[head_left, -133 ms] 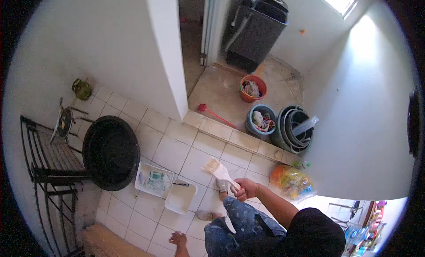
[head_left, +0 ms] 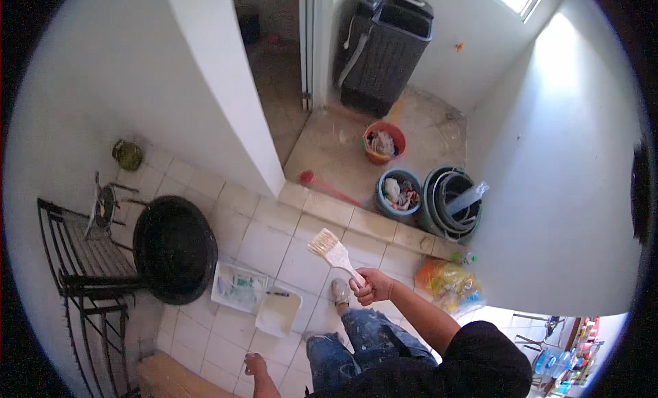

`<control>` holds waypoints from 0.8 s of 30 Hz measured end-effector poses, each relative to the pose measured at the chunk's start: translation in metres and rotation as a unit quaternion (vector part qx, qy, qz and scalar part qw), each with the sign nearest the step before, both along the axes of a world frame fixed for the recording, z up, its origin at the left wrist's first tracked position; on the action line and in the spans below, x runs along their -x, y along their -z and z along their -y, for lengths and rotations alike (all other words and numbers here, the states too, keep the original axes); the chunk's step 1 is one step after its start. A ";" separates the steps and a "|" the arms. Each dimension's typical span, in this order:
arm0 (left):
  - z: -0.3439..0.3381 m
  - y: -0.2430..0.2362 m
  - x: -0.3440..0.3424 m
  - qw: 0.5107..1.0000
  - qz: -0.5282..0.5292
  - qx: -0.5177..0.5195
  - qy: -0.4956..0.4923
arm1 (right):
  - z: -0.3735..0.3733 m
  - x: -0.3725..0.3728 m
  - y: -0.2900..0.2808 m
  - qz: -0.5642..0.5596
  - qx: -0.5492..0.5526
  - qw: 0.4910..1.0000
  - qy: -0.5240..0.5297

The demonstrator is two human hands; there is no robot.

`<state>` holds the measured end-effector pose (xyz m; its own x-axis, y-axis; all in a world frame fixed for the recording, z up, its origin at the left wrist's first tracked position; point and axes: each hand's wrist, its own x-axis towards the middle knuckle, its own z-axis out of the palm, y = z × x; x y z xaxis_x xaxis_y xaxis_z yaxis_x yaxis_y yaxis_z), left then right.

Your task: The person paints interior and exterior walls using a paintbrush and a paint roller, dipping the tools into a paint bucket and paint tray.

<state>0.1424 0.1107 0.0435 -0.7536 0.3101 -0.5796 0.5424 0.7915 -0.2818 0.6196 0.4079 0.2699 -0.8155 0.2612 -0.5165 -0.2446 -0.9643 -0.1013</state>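
My right hand point(head_left: 374, 287) is closed round the handle of a wide paintbrush point(head_left: 334, 253). Its pale bristles point up and to the left, above the floor tiles. My left hand point(head_left: 256, 364) hangs low at the bottom of the view, empty, with its fingers loosely apart. Beyond that hand, on the floor, lies a white tub point(head_left: 279, 314) with a pale content that looks like paint. A dark-handled tool point(head_left: 277, 294) rests across its far edge. Touching the tub is a white tray point(head_left: 226, 296) holding a green-and-white packet.
On the left stand a large black basin point(head_left: 175, 251) and a black metal rack point(head_left: 89, 251). A raised ledge point(head_left: 329, 209) crosses ahead. Past it are a red bucket point(head_left: 384, 143), a blue bucket point(head_left: 397, 192), stacked tubs point(head_left: 449, 203) and a dark washing machine point(head_left: 387, 52). Plastic bags point(head_left: 449, 285) lie right.
The paintbrush in my right hand has risen slightly. My left hand has shifted left, its fingers curling a little more. The whole view has turned slightly.
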 end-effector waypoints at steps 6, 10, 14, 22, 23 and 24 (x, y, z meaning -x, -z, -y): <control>-0.178 -0.054 -0.053 0.984 0.125 -0.126 0.006 | -0.081 -0.077 -0.051 0.137 -0.121 0.976 0.120; -0.278 -0.097 -0.112 0.926 0.247 -0.141 0.249 | -0.106 -0.134 -0.058 0.221 -0.126 0.931 0.261; -0.387 -0.105 -0.136 0.914 0.279 -0.164 0.246 | -0.152 -0.156 -0.070 0.201 -0.134 0.908 0.343; -0.625 -0.183 -0.231 0.840 0.249 -0.219 0.429 | -0.302 -0.207 -0.109 0.216 -0.165 0.853 0.447; -0.647 -0.195 -0.230 0.840 0.250 -0.218 0.429 | -0.328 -0.209 -0.134 0.193 -0.185 0.845 0.464; -0.685 -0.201 -0.235 0.839 0.264 -0.234 0.414 | -0.353 -0.213 -0.158 0.204 -0.202 0.833 0.473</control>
